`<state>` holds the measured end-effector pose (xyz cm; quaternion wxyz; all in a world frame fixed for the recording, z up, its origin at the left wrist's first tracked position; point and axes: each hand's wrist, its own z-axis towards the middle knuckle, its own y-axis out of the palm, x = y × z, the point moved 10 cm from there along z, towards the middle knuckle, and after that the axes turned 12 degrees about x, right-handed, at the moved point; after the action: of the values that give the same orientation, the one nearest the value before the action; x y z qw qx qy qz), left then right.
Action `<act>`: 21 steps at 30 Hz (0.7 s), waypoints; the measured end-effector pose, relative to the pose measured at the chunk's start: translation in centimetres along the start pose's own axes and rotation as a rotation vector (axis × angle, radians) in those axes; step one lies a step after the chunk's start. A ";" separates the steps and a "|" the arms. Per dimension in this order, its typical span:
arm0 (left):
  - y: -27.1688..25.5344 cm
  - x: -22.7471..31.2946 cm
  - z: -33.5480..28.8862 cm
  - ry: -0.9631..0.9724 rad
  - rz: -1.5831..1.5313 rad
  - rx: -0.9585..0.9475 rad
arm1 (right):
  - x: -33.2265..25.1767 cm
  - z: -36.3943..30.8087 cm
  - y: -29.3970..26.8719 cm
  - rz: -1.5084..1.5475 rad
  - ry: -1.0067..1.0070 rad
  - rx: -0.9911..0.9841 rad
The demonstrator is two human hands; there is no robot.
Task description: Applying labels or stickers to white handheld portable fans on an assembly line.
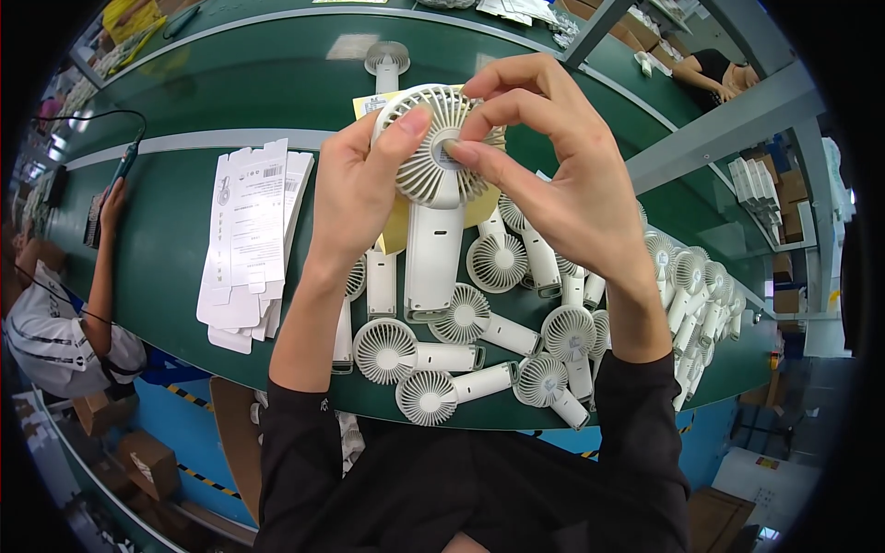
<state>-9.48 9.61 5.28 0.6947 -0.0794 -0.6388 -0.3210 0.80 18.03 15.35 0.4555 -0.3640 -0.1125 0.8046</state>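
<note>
A white handheld fan [433, 249] is held up over the green table, its round slatted head at the top and handle pointing down. My left hand [355, 189] grips the left side of the head, thumb across the slats. At the right side is my right hand [562, 157], its thumb pressed on the round hub and its bent fingers at the rim. A small greyish label shows on the hub, partly under the thumb. Behind the fan, a yellow sheet [395, 230] is mostly hidden. Several loose white fans [429, 398] lie below and beside my hands.
Flat white printed cartons [247, 221] are stacked at the left. Rows of fans [687, 276] fill the right side; another fan [387, 57] lies farther back. A co-worker [60, 323] at the left holds a corded tool [126, 158]. A metal post [719, 129] crosses at the right.
</note>
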 end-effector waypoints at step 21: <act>-0.3 0.1 0.2 0.054 -0.006 0.032 | 2.7 -0.5 0.6 -0.079 0.087 0.163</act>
<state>-9.81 9.45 5.31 0.7120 -0.0580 -0.6249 -0.3149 -0.13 19.82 13.37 0.5192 -0.3559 -0.0410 0.7759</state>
